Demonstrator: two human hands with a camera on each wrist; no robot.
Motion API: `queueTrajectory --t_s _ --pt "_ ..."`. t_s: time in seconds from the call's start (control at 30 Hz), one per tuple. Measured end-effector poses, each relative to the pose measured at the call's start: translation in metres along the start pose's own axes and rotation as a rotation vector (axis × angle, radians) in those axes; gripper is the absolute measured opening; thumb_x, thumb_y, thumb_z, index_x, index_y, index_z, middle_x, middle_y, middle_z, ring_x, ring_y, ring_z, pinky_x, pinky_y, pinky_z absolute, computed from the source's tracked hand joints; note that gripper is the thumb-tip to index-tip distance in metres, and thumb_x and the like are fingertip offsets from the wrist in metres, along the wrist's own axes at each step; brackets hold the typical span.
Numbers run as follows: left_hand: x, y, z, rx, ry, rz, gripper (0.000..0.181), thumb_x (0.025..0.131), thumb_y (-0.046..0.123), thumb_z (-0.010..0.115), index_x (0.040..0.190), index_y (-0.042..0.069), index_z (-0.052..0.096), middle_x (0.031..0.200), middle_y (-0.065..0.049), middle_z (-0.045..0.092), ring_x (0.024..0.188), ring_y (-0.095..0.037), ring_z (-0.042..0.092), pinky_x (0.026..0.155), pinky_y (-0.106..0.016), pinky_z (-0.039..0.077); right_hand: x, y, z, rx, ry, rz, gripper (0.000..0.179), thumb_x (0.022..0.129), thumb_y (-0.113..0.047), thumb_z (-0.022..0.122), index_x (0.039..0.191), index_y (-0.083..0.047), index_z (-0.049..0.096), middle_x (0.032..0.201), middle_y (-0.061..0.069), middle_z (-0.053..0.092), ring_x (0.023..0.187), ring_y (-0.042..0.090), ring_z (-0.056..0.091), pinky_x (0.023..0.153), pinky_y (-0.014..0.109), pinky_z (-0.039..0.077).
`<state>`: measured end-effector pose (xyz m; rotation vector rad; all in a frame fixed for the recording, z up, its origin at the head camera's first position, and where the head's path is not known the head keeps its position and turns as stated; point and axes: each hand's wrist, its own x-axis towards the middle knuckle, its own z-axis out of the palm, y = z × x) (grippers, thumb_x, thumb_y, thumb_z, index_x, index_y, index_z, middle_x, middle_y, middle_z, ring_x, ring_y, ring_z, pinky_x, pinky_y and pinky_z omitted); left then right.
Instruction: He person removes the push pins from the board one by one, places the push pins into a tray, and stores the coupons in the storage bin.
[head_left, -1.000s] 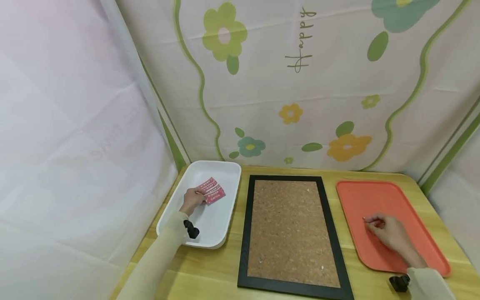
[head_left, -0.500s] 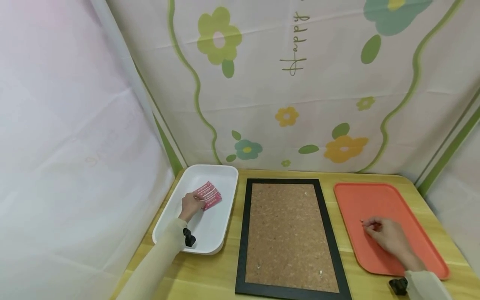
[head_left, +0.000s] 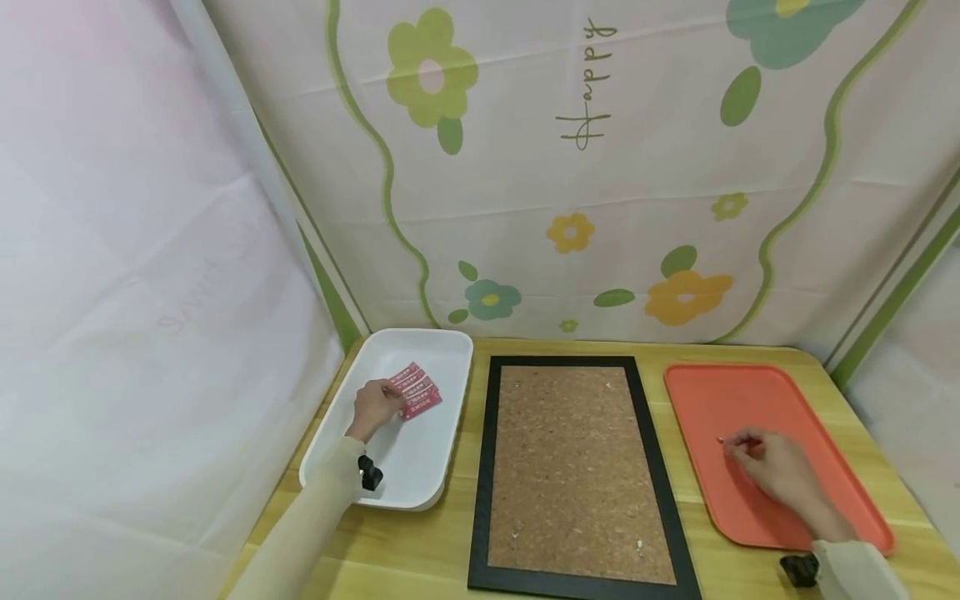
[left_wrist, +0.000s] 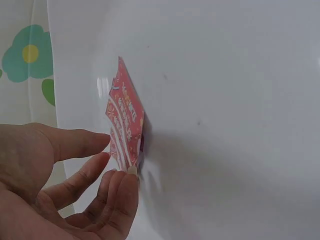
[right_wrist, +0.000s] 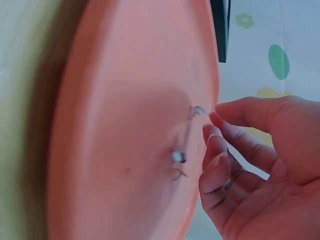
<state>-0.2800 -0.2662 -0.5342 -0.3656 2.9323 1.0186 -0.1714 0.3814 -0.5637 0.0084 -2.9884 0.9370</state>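
Note:
My left hand (head_left: 375, 407) pinches the near end of several red printed cards (head_left: 422, 397) fanned out in the white tray (head_left: 420, 492). In the left wrist view the thumb and fingertips meet the edges of the cards (left_wrist: 126, 107). My right hand (head_left: 776, 467) hovers over the red tray (head_left: 750, 387), fingers curled, thumb and index tips together. Just beyond those fingertips is a small pin-like piece (right_wrist: 198, 110); whether it is gripped is unclear. Another small piece (right_wrist: 178, 156), with a whitish head, lies lower in the right wrist view.
Between the trays lies a cork board (head_left: 577, 467) with a black frame (head_left: 483, 475); a few tiny pale pieces (head_left: 640, 546) show on it. Everything stands on a wooden table (head_left: 375, 550). A flower-printed cloth (head_left: 510, 167) hangs behind, with white cloth at both sides.
The head view has shifted slightly. My left hand has drawn a little to the left against the tray, while the cards stay fanned. My right hand stays nearly in place.

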Motion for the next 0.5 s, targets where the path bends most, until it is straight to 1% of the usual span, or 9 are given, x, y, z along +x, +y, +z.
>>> queueTrajectory --t_s 0.1,0.2,0.27,0.37,0.43,0.5 --pt "-0.003 0.005 -0.004 -0.03 0.015 0.05 0.02 0.092 0.014 0.074 0.105 0.0 0.071 0.1 -0.017 0.072 0.083 -0.025 0.065 0.062 -0.026 0.05 -0.001 -0.005 -0.004 -0.006 -0.006 0.013 0.019 0.103 -0.024 0.066 0.107 -0.007 0.074 0.095 0.008 0.076 0.077 0.014 0.064 0.053 0.029 0.048" --pt "-0.007 0.011 -0.007 -0.052 0.004 0.11 0.021 0.094 0.015 0.073 0.108 -0.001 0.071 0.107 -0.019 0.072 0.091 -0.028 0.066 0.066 -0.029 0.053 -0.002 -0.012 -0.008 -0.013 0.001 -0.003 0.02 0.103 -0.024 0.066 0.109 -0.006 0.074 0.095 0.008 0.076 0.074 0.012 0.064 0.052 0.029 0.048" --pt "-0.01 0.015 -0.008 -0.045 0.0 0.152 0.021 0.095 0.015 0.072 0.11 0.0 0.072 0.112 -0.02 0.072 0.096 -0.029 0.067 0.071 -0.032 0.056 -0.003 -0.018 -0.009 -0.018 0.013 -0.031 0.019 0.103 -0.023 0.066 0.109 -0.006 0.073 0.097 0.009 0.076 0.071 0.009 0.064 0.052 0.028 0.048" --pt "-0.016 0.026 -0.01 -0.04 -0.004 0.215 0.021 0.097 0.015 0.072 0.112 0.0 0.072 0.115 -0.02 0.073 0.101 -0.032 0.068 0.081 -0.039 0.058 -0.005 -0.028 -0.01 -0.026 0.047 -0.087 0.02 0.103 -0.024 0.067 0.109 -0.006 0.073 0.098 0.009 0.075 0.068 0.004 0.062 0.052 0.026 0.048" --pt "-0.02 0.034 -0.01 -0.044 -0.001 0.262 0.02 0.097 0.015 0.072 0.111 0.001 0.073 0.114 -0.02 0.074 0.102 -0.033 0.069 0.084 -0.042 0.059 -0.006 -0.036 -0.011 -0.036 0.069 -0.118 0.022 0.103 -0.026 0.067 0.109 -0.006 0.074 0.098 0.009 0.074 0.068 0.002 0.06 0.052 0.025 0.047" --pt "-0.025 0.043 -0.01 -0.058 -0.001 0.326 0.018 0.096 0.013 0.072 0.108 0.0 0.073 0.111 -0.019 0.075 0.101 -0.033 0.071 0.086 -0.045 0.06 -0.008 -0.046 -0.012 -0.047 0.091 -0.143 0.023 0.103 -0.029 0.068 0.109 -0.008 0.074 0.099 0.008 0.074 0.07 0.002 0.06 0.053 0.024 0.046"
